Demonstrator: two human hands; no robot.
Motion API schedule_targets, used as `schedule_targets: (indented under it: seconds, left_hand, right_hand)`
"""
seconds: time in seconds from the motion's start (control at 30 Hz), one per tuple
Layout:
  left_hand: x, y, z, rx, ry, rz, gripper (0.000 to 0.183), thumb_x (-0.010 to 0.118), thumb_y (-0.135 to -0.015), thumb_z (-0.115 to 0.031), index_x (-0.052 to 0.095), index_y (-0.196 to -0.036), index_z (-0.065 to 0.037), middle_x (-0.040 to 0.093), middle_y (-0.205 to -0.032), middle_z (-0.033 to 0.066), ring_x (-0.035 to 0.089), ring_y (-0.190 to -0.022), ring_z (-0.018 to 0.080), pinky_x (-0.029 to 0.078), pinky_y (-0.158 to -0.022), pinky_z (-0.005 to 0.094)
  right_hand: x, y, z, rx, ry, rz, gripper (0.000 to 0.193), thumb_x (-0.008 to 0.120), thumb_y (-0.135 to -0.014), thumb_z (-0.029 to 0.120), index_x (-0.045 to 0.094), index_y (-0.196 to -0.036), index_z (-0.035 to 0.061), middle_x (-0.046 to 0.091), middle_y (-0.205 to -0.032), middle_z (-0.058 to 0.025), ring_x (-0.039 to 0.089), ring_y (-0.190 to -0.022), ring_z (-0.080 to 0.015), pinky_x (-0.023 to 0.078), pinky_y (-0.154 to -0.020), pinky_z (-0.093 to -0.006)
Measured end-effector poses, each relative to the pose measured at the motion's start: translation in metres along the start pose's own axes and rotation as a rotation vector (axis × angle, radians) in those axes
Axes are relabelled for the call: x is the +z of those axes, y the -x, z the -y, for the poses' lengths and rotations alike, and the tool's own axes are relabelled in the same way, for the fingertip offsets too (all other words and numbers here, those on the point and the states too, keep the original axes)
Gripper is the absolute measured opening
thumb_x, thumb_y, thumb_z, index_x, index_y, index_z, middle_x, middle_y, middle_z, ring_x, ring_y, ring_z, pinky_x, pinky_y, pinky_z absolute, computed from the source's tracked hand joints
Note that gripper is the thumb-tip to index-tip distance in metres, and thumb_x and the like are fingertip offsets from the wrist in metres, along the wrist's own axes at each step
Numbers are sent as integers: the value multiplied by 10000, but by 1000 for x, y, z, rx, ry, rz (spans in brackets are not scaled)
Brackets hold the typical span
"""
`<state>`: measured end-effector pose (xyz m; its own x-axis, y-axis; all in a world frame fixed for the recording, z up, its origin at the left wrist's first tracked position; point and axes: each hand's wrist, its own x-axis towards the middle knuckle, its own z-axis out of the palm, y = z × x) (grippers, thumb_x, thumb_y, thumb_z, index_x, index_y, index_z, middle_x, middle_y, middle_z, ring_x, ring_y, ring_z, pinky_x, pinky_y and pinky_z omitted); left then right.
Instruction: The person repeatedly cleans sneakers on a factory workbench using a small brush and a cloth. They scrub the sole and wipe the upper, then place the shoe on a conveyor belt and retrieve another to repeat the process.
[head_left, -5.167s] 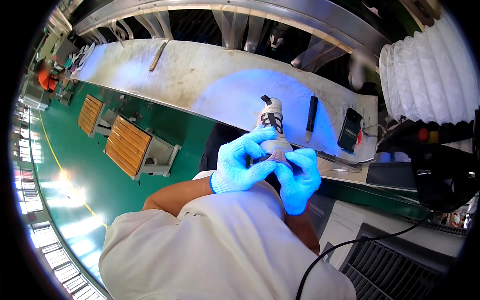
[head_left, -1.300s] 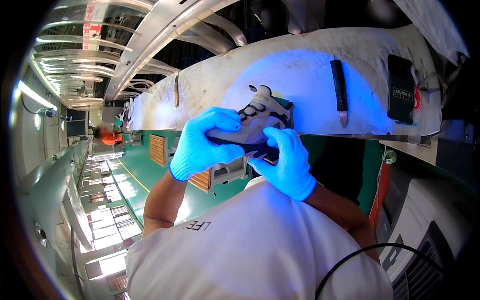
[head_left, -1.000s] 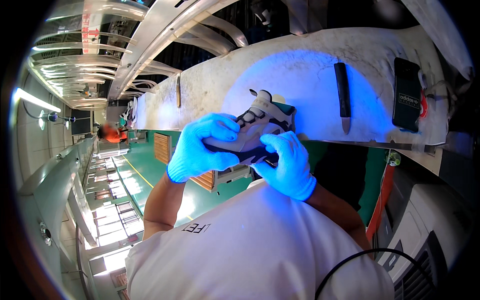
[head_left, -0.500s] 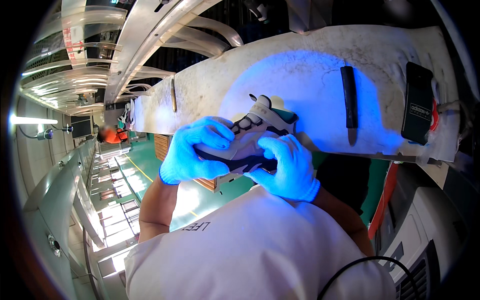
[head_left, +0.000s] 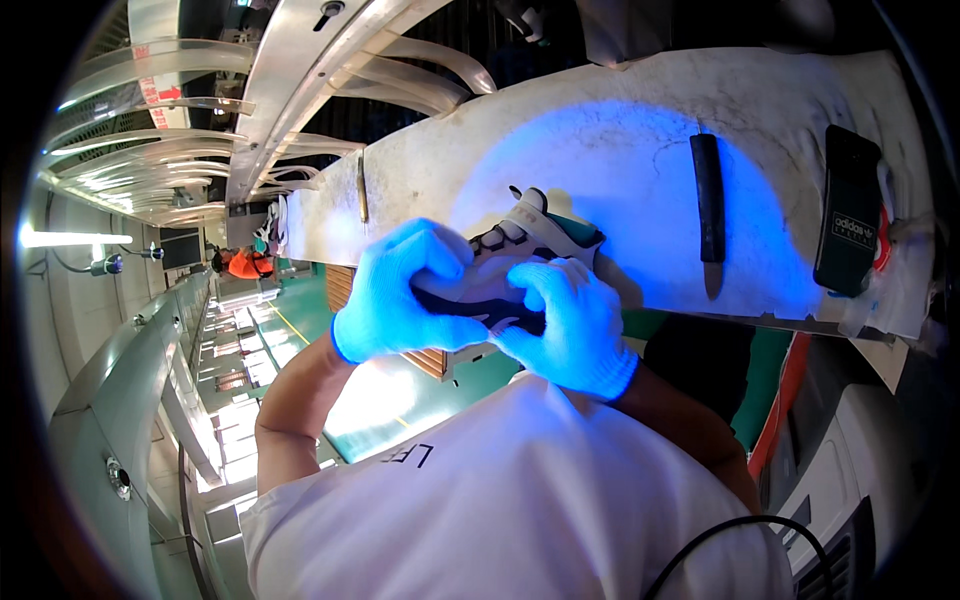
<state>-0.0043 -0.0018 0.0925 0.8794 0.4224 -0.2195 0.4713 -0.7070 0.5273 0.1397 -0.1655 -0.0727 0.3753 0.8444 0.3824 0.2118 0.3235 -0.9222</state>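
Observation:
Between my gloved hands is a light sneaker [head_left: 497, 275] with dark trim, held above the near edge of the bench. My left hand [head_left: 405, 295] closes around one end of it, thumb along the dark lower side. My right hand [head_left: 568, 322] grips the near side farther right, its fingers curled over the upper and thumb below. The shoe's collar, with a green lining, points away toward the bench. Blue light falls on both white gloves and the shoe. The palms and the shoe's underside are hidden.
A knife with a black handle [head_left: 708, 200] lies on the pale bench [head_left: 620, 150] to the right. Beyond it is a dark phone-like slab [head_left: 847, 212]. A thin tool [head_left: 362, 190] lies farther left. A person in orange [head_left: 250, 264] is in the distance; a black cable [head_left: 740, 520] crosses low right.
My left hand has shifted right along the shoe, closer to my right hand, and covers more of its end. My right fingers are curled further over the upper. The whole view has shifted slightly.

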Motion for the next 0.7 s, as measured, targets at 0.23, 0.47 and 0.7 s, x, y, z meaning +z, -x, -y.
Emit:
schedule_targets:
  seconds: [0.23,0.47,0.7]
  left_hand:
    - [-14,-27,-4,-613,-133,447,1055,1008,-742,-457,601,-1600,2,791,-1327,230,780,-1211,313,583,-1074,396]
    - [10,-41,1,-527,-257,359,707,874,-816,-695,835,-1044,-27,799,-925,226,796,-842,358,611,-802,462]
    - [-24,-26,-43,-311,-92,458,1110,1028,-685,-438,583,-1620,-37,754,-1423,235,752,-1307,393,589,-1108,454]
  right_hand:
    - [17,0,3,-10,122,28,743,1042,-742,315,619,-1319,114,713,-1092,-110,723,-953,-332,595,-774,-492]
    - [21,3,7,71,133,61,801,1042,-745,322,605,-1379,100,703,-1120,-143,731,-1010,-361,602,-819,-522]
    - [4,10,10,90,128,27,811,1044,-736,386,632,-1374,99,711,-1125,-130,738,-1035,-324,606,-856,-489]
